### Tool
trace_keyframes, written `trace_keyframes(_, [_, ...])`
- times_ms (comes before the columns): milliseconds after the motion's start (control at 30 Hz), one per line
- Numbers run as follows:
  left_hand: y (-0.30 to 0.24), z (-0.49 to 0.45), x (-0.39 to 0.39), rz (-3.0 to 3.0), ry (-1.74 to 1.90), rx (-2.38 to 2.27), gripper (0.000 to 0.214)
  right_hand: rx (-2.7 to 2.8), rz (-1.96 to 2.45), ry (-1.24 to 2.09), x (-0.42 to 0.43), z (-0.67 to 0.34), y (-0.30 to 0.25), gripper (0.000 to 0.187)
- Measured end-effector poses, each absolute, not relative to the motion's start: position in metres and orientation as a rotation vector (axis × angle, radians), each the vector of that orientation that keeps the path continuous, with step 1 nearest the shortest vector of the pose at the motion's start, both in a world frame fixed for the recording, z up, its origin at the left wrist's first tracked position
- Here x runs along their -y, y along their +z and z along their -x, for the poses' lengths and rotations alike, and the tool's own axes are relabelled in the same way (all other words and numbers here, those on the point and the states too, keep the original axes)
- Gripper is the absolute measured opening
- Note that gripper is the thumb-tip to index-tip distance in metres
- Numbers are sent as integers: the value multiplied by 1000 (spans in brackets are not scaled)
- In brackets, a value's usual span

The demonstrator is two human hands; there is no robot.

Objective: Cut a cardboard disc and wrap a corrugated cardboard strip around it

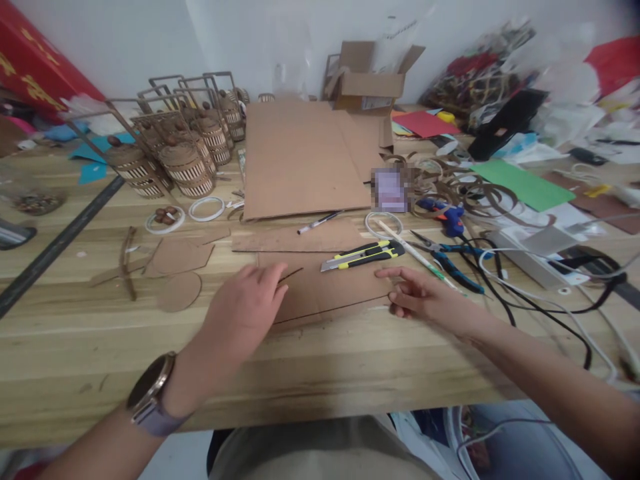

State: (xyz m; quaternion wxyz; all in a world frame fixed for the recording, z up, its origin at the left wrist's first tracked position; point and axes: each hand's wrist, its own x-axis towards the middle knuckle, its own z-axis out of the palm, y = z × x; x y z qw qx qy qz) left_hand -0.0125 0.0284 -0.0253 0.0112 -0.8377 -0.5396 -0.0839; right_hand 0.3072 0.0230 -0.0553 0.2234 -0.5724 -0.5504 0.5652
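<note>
A small rectangular piece of cardboard (330,283) lies in front of me, with a long dark line across its near part and a shorter dark line near its left end. My left hand (245,303) covers the left end, gripping it there; its lower fingers are hidden. At the right edge, my right hand (415,293) holds the piece between thumb and curled fingers, the index finger stretched over the top. A yellow and black utility knife (363,255), blade out, rests on the cardboard's far part. Just beyond lies a cardboard strip (300,237) with a pen (320,222) on it.
A large cardboard sheet (305,160) lies behind. Round lidded containers with handles (187,167) stand back left; a cardboard disc (179,291) lies near my left hand. To the right are pliers (450,257), a blue glue gun (450,217), cables and a power strip (535,257).
</note>
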Motion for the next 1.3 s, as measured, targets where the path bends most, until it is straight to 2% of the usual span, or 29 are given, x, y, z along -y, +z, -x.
trace_keyframes(100, [-36, 16, -26, 2552, -516, 1410, 38, 1432, 1561, 1574, -21, -308, -54, 60])
trace_keyframes(167, [-41, 13, -22, 2606, -547, 1246, 36, 1392, 1537, 1545, -19, -308, -54, 62])
trace_keyframes(267, [-45, 5, -16, 2720, -446, 1049, 31, 1440, 1521, 1449, -15, -308, -55, 61])
trace_keyframes(433, [-57, -12, -22, 2673, -213, 983, 50, 1590, 1517, 1279, -10, -307, -59, 58])
trace_keyframes(667, [-74, -23, -27, 2444, -166, 649, 36, 1708, 1519, 1264, -12, -308, -68, 58])
trace_keyframes(833, [-74, -23, -31, 2377, -234, 530, 36, 1891, 1529, 1219, -16, -310, -59, 58])
trace_keyframes(933, [-74, -20, -35, 2369, -294, 514, 36, 2146, 1630, 973, -26, -318, -42, 47])
trace_keyframes(1000, [-74, -19, -35, 2384, -297, 495, 36, 2258, 1716, 610, -37, -323, -33, 40])
trace_keyframes(1100, [-73, -18, -29, 2421, -258, 473, 37, 2395, 1610, 121, -56, -323, -34, 41])
trace_keyframes(1300, [-72, -19, -6, 2513, -170, 475, 38, 2687, 1475, 175, -75, -311, -57, 42])
